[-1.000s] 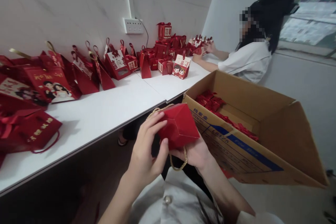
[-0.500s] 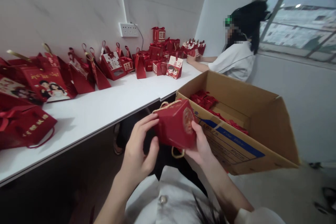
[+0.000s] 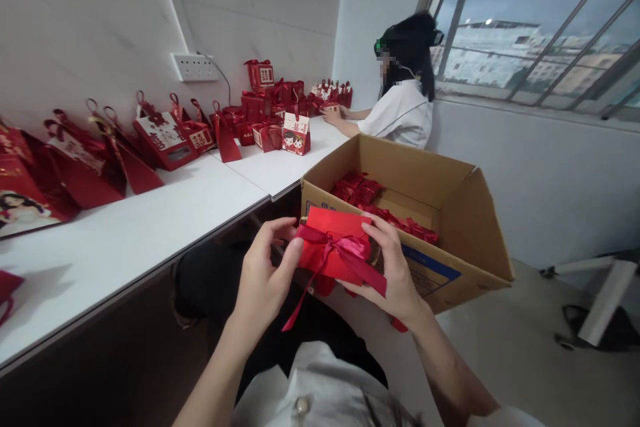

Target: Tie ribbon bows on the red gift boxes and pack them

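Both my hands hold a small red gift box (image 3: 334, 240) with a red ribbon bow in front of my chest. My left hand (image 3: 264, 280) pinches its left edge with thumb and fingers. My right hand (image 3: 393, 273) cups its right side, fingers curled over the top. A ribbon tail hangs below the box. Just behind it stands an open cardboard carton (image 3: 465, 227) with several flat red packs (image 3: 361, 188) inside.
A white table (image 3: 150, 220) runs along the wall at left, carrying several red gift bags and boxes (image 3: 165, 137). A wall socket (image 3: 194, 67) sits above it. Another person (image 3: 403, 110) in a white shirt sits at the far end by the window, hands on the table.
The red box has been turned in my hands, so its ribbon bow side now faces me. My view has swung right, showing more window and less of the left table.
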A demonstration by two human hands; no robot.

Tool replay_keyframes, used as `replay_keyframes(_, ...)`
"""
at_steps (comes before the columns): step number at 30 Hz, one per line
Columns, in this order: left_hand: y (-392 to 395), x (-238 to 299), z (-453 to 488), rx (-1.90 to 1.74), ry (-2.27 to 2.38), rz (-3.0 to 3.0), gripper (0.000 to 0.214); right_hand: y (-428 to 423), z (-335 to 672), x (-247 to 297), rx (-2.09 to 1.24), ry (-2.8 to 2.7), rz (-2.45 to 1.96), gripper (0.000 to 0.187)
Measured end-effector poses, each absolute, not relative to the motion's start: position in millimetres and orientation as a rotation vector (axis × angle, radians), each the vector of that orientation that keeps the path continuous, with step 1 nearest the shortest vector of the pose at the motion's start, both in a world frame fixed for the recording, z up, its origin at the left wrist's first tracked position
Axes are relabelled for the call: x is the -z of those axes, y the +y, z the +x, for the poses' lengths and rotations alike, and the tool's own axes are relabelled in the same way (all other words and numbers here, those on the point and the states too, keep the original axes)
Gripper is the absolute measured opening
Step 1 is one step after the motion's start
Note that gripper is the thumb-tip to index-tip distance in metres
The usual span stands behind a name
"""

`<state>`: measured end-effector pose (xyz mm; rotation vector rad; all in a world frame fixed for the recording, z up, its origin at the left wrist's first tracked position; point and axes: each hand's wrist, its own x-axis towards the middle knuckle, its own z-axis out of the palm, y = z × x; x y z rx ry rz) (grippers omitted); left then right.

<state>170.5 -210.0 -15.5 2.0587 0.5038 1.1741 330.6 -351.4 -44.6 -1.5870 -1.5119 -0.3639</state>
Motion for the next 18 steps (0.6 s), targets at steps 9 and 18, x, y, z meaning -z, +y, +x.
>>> replay_keyframes(9, -256, 15, 168, -1.587, -0.079, 2.643, 0.015, -355, 326, 49, 0.303, -1.490, -1.450, 0.073)
replay_keyframes(18, -219, 6, 155, -1.782, 0.205, 2.536, 0.023, -343, 329, 46, 0.332, -1.585, -1.419, 0.076)
